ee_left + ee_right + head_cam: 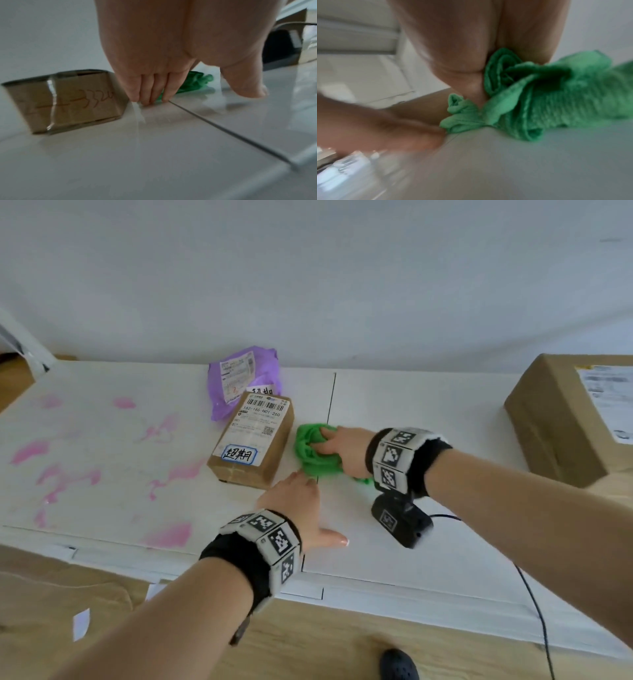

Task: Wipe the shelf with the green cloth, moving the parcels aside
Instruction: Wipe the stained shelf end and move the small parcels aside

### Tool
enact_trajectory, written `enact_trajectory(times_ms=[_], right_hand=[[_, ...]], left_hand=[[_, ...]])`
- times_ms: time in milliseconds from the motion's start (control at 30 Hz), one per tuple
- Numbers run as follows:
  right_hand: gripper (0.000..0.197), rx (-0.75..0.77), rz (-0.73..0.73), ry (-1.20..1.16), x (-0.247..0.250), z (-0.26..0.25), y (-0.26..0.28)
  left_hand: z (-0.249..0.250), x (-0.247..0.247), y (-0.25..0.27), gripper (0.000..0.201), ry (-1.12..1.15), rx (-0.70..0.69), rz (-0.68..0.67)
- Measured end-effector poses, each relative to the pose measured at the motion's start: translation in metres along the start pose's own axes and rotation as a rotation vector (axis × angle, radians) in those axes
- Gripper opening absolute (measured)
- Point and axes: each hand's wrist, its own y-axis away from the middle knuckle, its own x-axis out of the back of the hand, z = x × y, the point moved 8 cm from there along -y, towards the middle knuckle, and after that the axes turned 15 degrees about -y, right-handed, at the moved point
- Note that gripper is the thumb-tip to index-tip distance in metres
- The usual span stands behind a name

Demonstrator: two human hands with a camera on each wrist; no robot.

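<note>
My right hand (334, 448) presses the bunched green cloth (313, 455) onto the white shelf (428, 422), fingers dug into its folds. The right wrist view shows the cloth (539, 97) scrunched under the palm (462, 54). A small labelled cardboard parcel (251, 440) lies just left of the cloth. Behind it sits a purple bag parcel (239, 378). My left hand (308, 501) lies flat on the shelf with straight fingers, the tips (147, 97) beside the small parcel's (72, 102) near right corner, close to the cloth (193, 83). It holds nothing.
Pink stains (51, 467) cover the shelf's left part. A large cardboard box (568, 422) stands at the right end. A seam (330, 402) splits the shelf top by the cloth. Wooden floor (342, 645) lies below the front edge.
</note>
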Motion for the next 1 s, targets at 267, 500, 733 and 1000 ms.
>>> enact_trajectory(times_ms=[267, 500, 733, 1000], right_hand=[[0.069, -0.345, 0.144, -0.086, 0.026, 0.058, 0.027], [0.074, -0.087, 0.042, -0.064, -0.06, -0.059, 0.07], [0.075, -0.266, 0.137, -0.2, -0.068, 0.01, 0.123], [0.079, -0.339, 0.303, -0.285, -0.096, -0.032, 0.15]], left_hand=[[-0.021, -0.007, 0.044, 0.061, 0.13, 0.096, -0.022], [-0.014, -0.029, 0.068, 0.052, 0.042, 0.103, -0.105], [-0.003, -0.038, 0.094, 0.039, -0.026, 0.109, -0.111], [0.001, -0.056, 0.094, 0.055, -0.026, 0.062, -0.081]])
